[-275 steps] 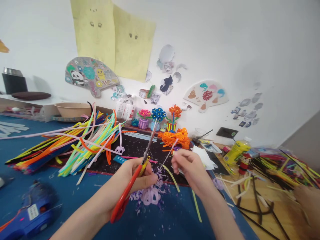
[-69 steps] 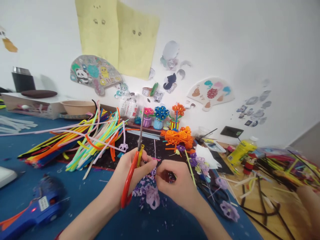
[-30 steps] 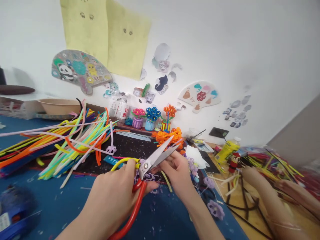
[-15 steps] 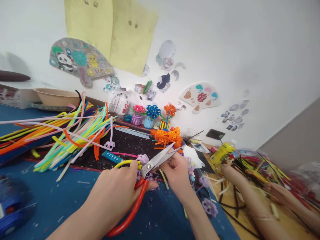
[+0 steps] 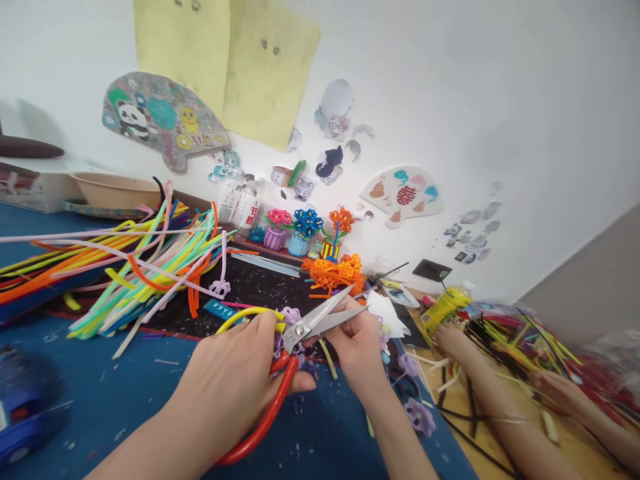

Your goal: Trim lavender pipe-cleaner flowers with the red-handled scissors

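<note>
My left hand (image 5: 235, 370) is closed around the red-handled scissors (image 5: 300, 330). Their blades are spread apart and point up to the right. A yellow curved piece (image 5: 245, 317) runs from beside the pivot past my left knuckles; I cannot tell if it is the second handle. My right hand (image 5: 357, 343) is pinched shut just under the blades, with its fingertips partly behind them. What it pinches is mostly hidden. Around both hands lie lilac pipe-cleaner flowers (image 5: 419, 417) and small purple clippings on the blue table (image 5: 165, 413).
Bundled colourful pipe cleaners (image 5: 135, 280) lie at left. Orange flower shapes (image 5: 335, 272) sit behind my hands, before small potted pipe-cleaner flowers (image 5: 307, 223). A co-worker's hands (image 5: 457, 343) are at right near a yellow bottle (image 5: 445, 307). A blue object (image 5: 23, 413) stands at front left.
The view has shifted slightly. My hands and the open scissors stay nearly in place, with the blades a little higher at the tip. The co-worker's near hand has moved slightly left.
</note>
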`<state>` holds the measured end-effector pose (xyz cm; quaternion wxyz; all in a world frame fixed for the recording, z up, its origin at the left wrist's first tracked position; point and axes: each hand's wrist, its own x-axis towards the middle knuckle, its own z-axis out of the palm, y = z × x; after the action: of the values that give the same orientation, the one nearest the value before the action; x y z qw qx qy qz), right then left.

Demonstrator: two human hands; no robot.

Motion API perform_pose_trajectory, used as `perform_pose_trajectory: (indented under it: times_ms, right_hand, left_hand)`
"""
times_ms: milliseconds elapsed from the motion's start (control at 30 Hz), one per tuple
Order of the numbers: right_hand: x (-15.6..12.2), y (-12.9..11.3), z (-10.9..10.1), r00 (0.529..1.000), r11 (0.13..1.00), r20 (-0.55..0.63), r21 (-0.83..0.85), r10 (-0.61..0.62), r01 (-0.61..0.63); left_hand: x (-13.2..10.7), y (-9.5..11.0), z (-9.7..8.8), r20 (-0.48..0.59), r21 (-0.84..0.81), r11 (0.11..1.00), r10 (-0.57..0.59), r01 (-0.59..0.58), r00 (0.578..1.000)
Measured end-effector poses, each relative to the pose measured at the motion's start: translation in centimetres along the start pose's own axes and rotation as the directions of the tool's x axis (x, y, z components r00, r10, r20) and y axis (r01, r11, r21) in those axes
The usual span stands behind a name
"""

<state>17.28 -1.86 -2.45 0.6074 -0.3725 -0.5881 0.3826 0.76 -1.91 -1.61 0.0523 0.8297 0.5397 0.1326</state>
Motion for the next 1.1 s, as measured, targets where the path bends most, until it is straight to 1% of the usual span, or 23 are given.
perform_pose_trajectory:
  times_ms: [67, 100, 200, 267, 367, 533, 767, 933, 1100]
  right_hand:
    - [0.1, 0.0, 0.1, 1.000, 1.000, -0.019, 0.014, 0.000, 0.000]
    - [0.1, 0.0, 0.1, 1.000, 1.000, -0.023, 0.030, 0.003, -0.002]
    - [0.1, 0.3, 0.2, 1.000, 0.996, -0.014, 0.084, 0.021, -0.020]
    - [0.1, 0.5, 0.4, 0.999, 0.995, -0.015, 0.091, 0.033, -0.031]
    - [0.0, 0.8, 0.5, 0.999, 0.997, -0.032, 0.071, 0.040, -0.037]
    - [-0.2, 1.0, 0.5, 0.996, 0.996, -0.055, 0.057, 0.075, -0.072]
    - [-0.3, 0.4, 0.8, 0.998, 0.999, -0.050, -0.007, 0.048, -0.048]
    - [-0.3, 0.1, 0.7, 0.999, 0.998, -0.030, -0.034, 0.045, -0.046]
    - [-0.3, 0.3, 0.3, 0.999, 0.997, 0.006, -0.057, 0.050, -0.049]
  left_hand:
    - [0.0, 0.1, -0.2, -0.024, -0.010, 1.000, -0.005, 0.005, 1.000]
    - [0.0, 0.2, -0.3, -0.019, -0.024, 1.000, -0.018, 0.018, 1.000]
    - [-0.1, 0.5, -0.9, 0.041, -0.089, 0.991, -0.099, 0.103, 0.994]
    - [-0.3, 0.6, -1.0, 0.082, -0.115, 0.984, -0.125, 0.134, 0.989]
    - [-0.4, 0.6, -0.7, 0.098, -0.087, 0.991, -0.097, 0.105, 0.991]
    - [-0.2, 0.5, -0.1, 0.069, 0.010, 1.000, -0.019, 0.019, 0.997]
    - [-0.1, 0.4, -0.2, 0.035, 0.018, 1.000, -0.002, 0.001, 0.999]
    - [-0.1, 0.4, -0.4, 0.068, 0.040, 0.999, 0.006, -0.008, 0.998]
    - [-0.1, 0.4, -0.5, 0.073, 0.030, 1.000, 0.005, -0.008, 0.997]
